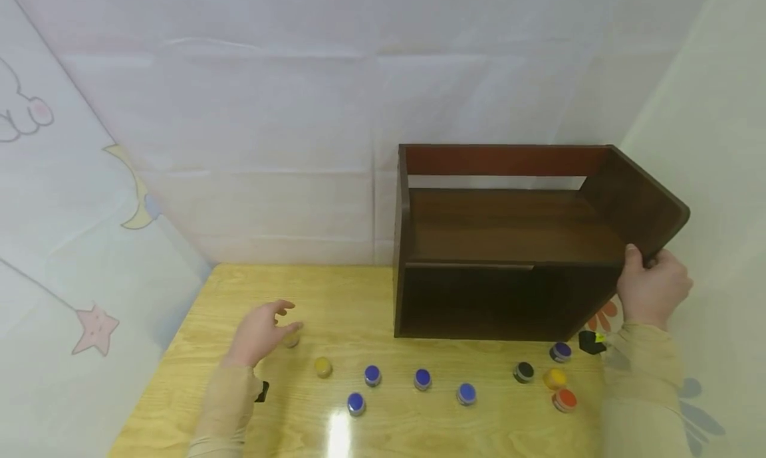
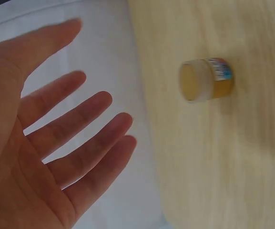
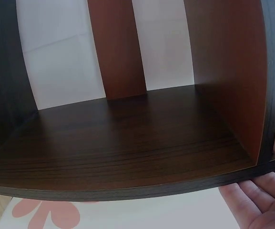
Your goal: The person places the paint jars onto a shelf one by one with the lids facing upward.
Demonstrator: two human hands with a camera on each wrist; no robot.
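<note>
A dark brown two-tier wooden shelf [image 1: 514,225] stands at the back right of the table. My right hand [image 1: 653,286] holds the front edge of its right side panel, thumb at the inner side; in the right wrist view the fingers [image 3: 261,195] reach around the panel's outer side. On the left, my left hand [image 1: 258,335] is spread, with nothing in its grasp. Close by its thumb in the head view is a small paint jar [image 1: 291,340] with a yellowish lid, partly covered by the hand. In the left wrist view, a yellow-lidded jar [image 2: 206,80] stands apart from the fingers.
Along the front of the light wood table [image 1: 299,431] stand several more jars: a yellow one [image 1: 323,367], several blue ones [image 1: 422,379], a black one [image 1: 523,372], an orange-yellow one [image 1: 555,378] and a red one [image 1: 564,399]. White fabric [image 1: 269,132] hangs behind the table.
</note>
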